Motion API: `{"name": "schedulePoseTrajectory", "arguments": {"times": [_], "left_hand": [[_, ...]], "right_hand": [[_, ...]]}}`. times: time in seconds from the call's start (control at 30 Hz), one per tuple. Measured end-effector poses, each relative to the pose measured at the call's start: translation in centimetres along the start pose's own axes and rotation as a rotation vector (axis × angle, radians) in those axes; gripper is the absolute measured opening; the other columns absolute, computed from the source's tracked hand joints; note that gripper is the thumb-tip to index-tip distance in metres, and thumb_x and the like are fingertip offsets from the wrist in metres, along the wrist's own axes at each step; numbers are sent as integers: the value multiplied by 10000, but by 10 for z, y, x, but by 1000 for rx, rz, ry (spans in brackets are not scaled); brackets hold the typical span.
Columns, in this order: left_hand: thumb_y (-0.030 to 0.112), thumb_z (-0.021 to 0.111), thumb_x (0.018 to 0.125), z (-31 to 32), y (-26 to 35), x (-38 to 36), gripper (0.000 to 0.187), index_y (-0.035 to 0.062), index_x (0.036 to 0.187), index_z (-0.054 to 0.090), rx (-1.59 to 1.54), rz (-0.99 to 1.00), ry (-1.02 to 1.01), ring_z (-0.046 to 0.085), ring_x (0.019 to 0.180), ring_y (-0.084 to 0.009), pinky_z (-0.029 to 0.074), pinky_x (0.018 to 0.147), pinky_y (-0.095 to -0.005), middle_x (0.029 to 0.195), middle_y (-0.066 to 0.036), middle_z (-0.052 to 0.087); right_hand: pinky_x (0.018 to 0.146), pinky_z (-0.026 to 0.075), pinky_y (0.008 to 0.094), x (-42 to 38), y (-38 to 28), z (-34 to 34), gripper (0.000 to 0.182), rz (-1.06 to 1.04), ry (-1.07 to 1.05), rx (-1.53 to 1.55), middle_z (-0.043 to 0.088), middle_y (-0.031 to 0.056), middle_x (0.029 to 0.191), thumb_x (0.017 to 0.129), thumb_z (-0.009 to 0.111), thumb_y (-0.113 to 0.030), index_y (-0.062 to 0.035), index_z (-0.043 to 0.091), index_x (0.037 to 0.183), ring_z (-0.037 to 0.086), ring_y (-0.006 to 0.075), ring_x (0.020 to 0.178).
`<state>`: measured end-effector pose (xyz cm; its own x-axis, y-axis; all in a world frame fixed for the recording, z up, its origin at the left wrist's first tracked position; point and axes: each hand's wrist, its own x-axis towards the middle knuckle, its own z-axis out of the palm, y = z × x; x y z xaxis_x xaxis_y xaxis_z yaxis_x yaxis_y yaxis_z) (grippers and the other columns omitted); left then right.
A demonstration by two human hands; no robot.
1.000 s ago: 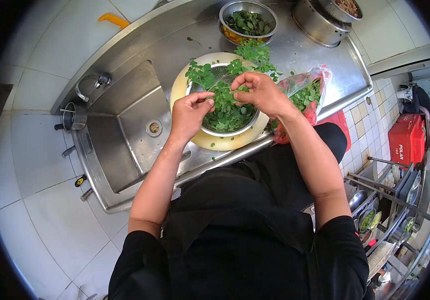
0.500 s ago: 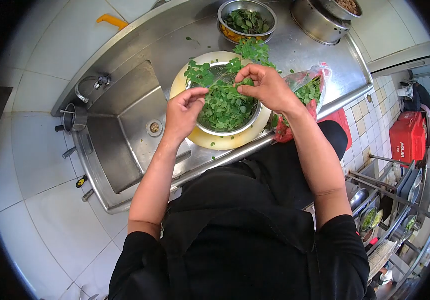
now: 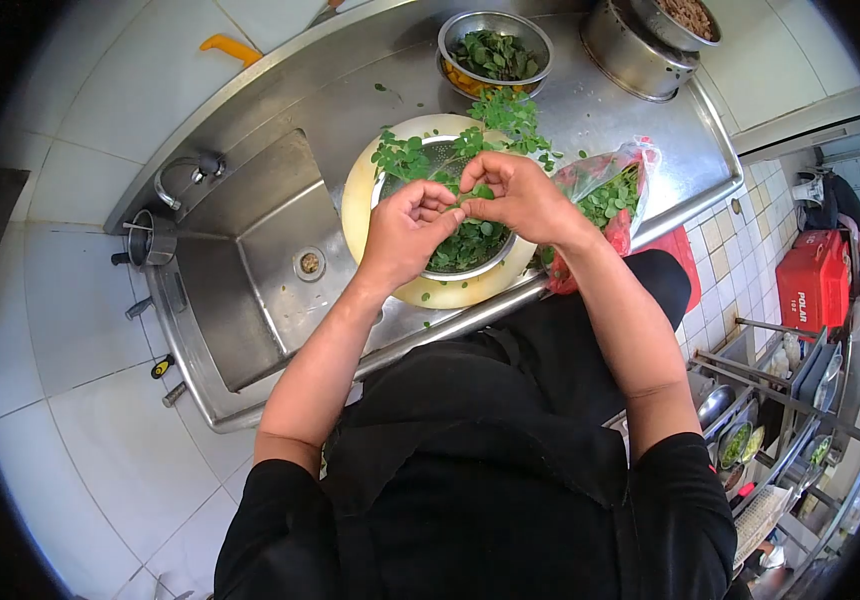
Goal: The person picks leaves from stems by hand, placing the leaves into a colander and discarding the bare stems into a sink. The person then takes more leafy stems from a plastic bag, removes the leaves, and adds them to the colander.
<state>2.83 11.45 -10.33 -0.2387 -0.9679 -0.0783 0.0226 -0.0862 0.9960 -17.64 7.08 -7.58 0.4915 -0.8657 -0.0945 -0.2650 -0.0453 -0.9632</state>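
Note:
Over a metal colander [image 3: 485, 268] of small round green leaves [image 3: 470, 248], my two hands meet with their fingertips almost touching. My left hand [image 3: 408, 232] is closed in a pinch on a thin leafy stem [image 3: 458, 204]. Thumb and forefinger of my right hand [image 3: 528, 200] pinch the same stem close by, with a few leaves between the hands. Leafy sprigs [image 3: 402, 157] hang over the colander's far rim. Beneath the colander lies a thick, round, cream-coloured board [image 3: 358, 205]. My fingers hide part of the leaves.
A plastic bag [image 3: 640, 160] of leafy stems lies right of the board. Behind stand a metal bowl [image 3: 447, 42] of dark leaves and a large pot [image 3: 630, 55]. At left are a sink basin [image 3: 240, 290] and a tap [image 3: 165, 185]. A yellow-handled tool [image 3: 230, 46] lies beyond.
My left hand has moved right and slightly down, up against my right hand. The right hand has shifted a little left and down, and the gap between the hands has closed.

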Motion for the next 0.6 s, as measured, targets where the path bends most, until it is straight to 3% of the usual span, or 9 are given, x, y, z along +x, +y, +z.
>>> {"name": "schedulePoseTrajectory", "arguments": {"times": [0.07,0.33,0.4,0.53,0.6], "left_hand": [[4,710,906,-2,1,2,147,-18,1035,645,-46,-45,-18,637,760,-83,535,704,-219,894,-38,656],[-4,710,905,-24,-6,0,116,-29,1014,677,-150,-28,34,656,735,-103,543,693,-231,873,-72,699],[22,740,888,-27,-6,-2,181,-26,1058,699,-5,-90,39,676,787,-108,554,732,-244,915,-79,717],[94,772,871,-20,-4,-5,241,19,1096,729,323,-48,30,704,854,-154,558,809,-278,963,-76,739],[165,784,859,-14,5,-4,275,66,1113,744,636,349,84,712,935,-217,543,871,-310,1000,-83,745]], "right_hand": [[619,377,228,0,1,0,196,-8,-8,33,556,-51,792,826,764,-10,-32,638,975,425,38,706],[625,361,197,0,3,-10,194,-12,-1,158,536,-83,825,843,761,-2,-41,638,987,423,7,714],[638,384,204,-1,-5,-14,184,-6,4,36,555,-76,844,853,752,-1,-39,635,990,451,4,731],[642,394,204,1,1,-12,185,-23,-10,99,559,-74,845,857,748,-1,-37,632,995,466,2,743],[657,404,194,1,0,-13,185,-7,-26,36,574,-64,862,858,746,4,-35,630,998,479,5,754]]}}
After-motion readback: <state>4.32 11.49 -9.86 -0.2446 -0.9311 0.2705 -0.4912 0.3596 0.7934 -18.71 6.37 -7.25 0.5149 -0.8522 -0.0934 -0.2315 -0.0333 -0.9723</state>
